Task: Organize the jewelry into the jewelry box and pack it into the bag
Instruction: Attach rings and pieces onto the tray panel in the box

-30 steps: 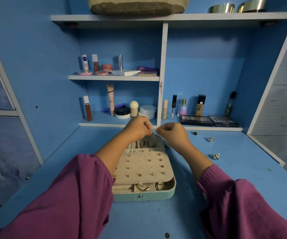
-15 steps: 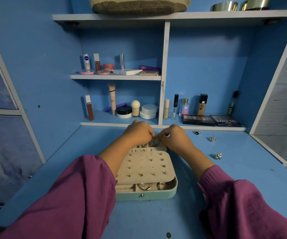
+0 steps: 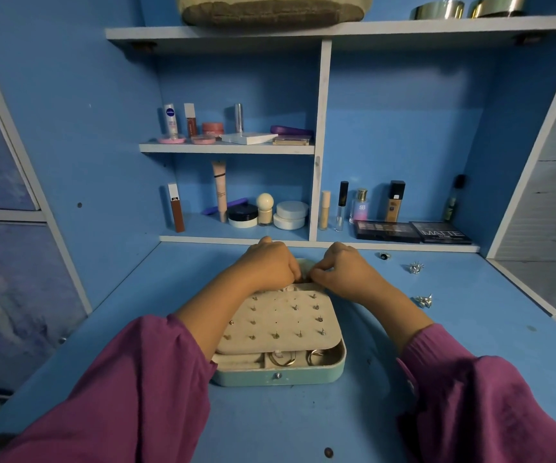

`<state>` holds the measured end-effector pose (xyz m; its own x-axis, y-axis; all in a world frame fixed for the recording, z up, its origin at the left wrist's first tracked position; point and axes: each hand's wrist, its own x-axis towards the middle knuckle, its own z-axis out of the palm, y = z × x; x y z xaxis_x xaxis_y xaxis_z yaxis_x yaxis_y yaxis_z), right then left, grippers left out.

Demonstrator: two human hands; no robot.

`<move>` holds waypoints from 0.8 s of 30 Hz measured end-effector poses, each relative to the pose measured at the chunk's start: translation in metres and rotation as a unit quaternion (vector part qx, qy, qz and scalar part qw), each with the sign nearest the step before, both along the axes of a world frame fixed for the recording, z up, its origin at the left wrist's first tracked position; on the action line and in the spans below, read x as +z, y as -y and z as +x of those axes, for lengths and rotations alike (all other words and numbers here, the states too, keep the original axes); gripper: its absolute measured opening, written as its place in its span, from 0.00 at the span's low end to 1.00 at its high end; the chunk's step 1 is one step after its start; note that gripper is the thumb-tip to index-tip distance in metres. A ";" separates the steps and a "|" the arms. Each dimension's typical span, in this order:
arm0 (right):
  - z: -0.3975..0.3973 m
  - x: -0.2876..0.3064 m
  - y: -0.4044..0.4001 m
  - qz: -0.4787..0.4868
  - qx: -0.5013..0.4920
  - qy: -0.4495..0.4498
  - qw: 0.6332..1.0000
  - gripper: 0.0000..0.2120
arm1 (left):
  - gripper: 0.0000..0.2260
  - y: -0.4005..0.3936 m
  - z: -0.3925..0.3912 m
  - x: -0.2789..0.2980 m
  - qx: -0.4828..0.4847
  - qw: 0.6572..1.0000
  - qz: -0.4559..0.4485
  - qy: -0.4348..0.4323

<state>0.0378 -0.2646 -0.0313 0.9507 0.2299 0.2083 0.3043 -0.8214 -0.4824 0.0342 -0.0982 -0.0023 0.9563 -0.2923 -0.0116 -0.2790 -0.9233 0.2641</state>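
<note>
The jewelry box [image 3: 278, 375] lies open at the frame's centre on the blue tabletop [image 3: 470, 329]. Both the left hand [image 3: 269, 267] and right hand [image 3: 340, 272] meet at its far edge, fingers curled, pinching something too small to identify.

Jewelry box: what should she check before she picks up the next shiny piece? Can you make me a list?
1. Box open: ok, the stud panel and front slots show.
2. Hands free: cannot tell, left hand and right hand are curled together over the box's far edge; anything pinched is hidden.
3. Pieces left outside: not ok, a ring and two silver pieces lie on the desk, right of the box.
4. Front slots: ok, rings sit inside.
5. Panel space: ok, some holes look empty.
6. Bag ready: cannot tell.
</note>
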 end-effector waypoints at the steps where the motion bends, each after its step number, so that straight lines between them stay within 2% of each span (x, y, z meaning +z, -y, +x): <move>1: -0.002 0.002 0.000 0.014 -0.001 -0.006 1.000 0.12 | 0.15 -0.001 -0.001 -0.001 -0.004 1.000 -0.010 -0.002; 6: -0.007 0.006 0.003 0.069 0.015 -0.024 0.997 0.08 | 0.12 -0.004 -0.001 -0.008 -0.007 0.997 -0.078 -0.025; 9: -0.001 0.001 0.005 0.075 -0.006 0.000 0.997 0.09 | 0.11 -0.005 0.002 -0.013 0.004 0.994 -0.111 -0.001; 12: 0.005 -0.004 0.004 0.051 -0.027 0.027 0.998 0.08 | 0.13 -0.007 0.009 -0.015 0.036 0.991 -0.124 0.018; 17: 0.013 -0.004 -0.007 0.023 -0.071 0.040 0.996 0.06 | 0.07 -0.007 0.016 -0.010 0.029 0.992 -0.119 0.033; 24: 0.015 -0.002 -0.017 -0.069 -0.063 0.035 0.995 0.09 | 0.04 -0.003 0.021 -0.003 0.024 0.990 -0.136 0.008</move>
